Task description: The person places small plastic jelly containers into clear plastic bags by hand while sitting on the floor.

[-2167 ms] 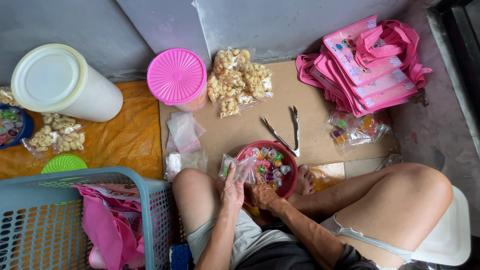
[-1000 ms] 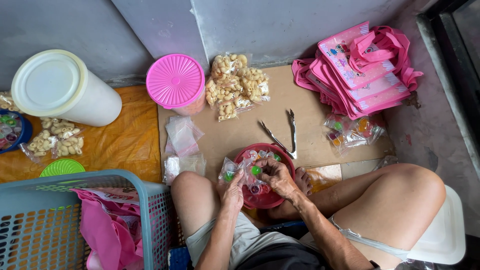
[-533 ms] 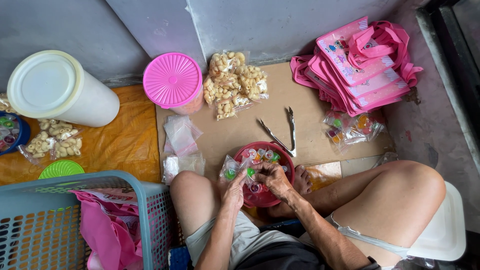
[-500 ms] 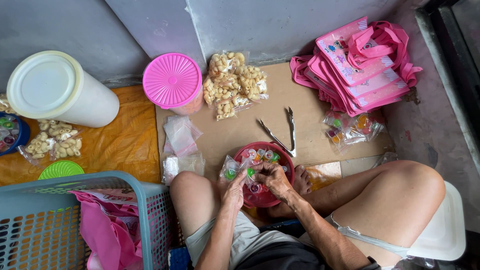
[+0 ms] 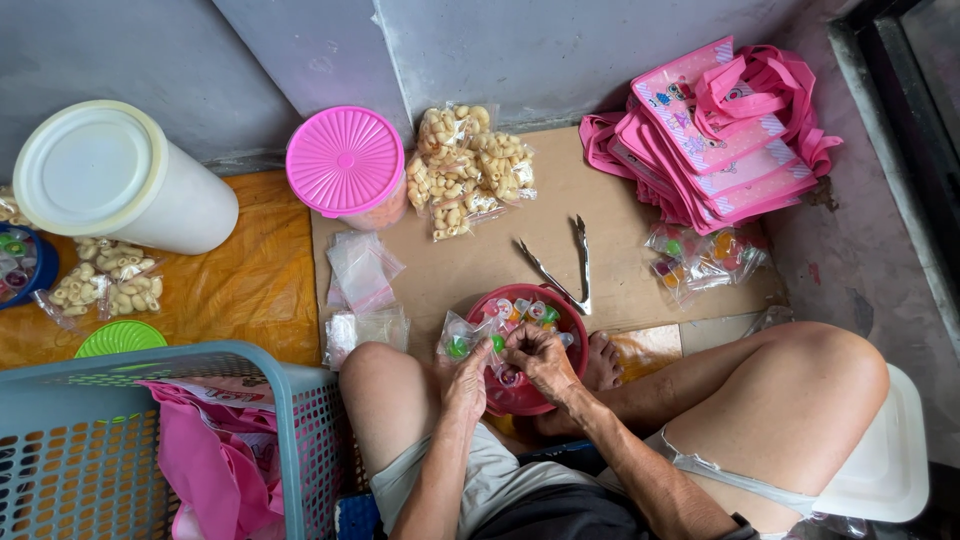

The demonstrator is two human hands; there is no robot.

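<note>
Left hand (image 5: 466,375) first: we grip a small clear plastic bag (image 5: 462,338) with it, fingers closed on the bag's edge, a few coloured sweets showing inside. Our right hand (image 5: 538,358) sits over the red bowl (image 5: 525,392), fingers curled and pinched around something small among the wrapped sweets (image 5: 524,312); what exactly it pinches we cannot tell. That bowl rests on the floor between our knees, touching the edge of a brown cardboard sheet (image 5: 610,195). Just beyond the bowl lie metal tongs (image 5: 565,268), and to their right a bag of mixed sweets (image 5: 700,258). Further back sit packets of pale puffed snacks (image 5: 466,170), a pink-lidded tub (image 5: 346,165) and a stack of pink tote bags (image 5: 715,140). A blue-grey basket (image 5: 150,440) stands by our left knee.
</note>
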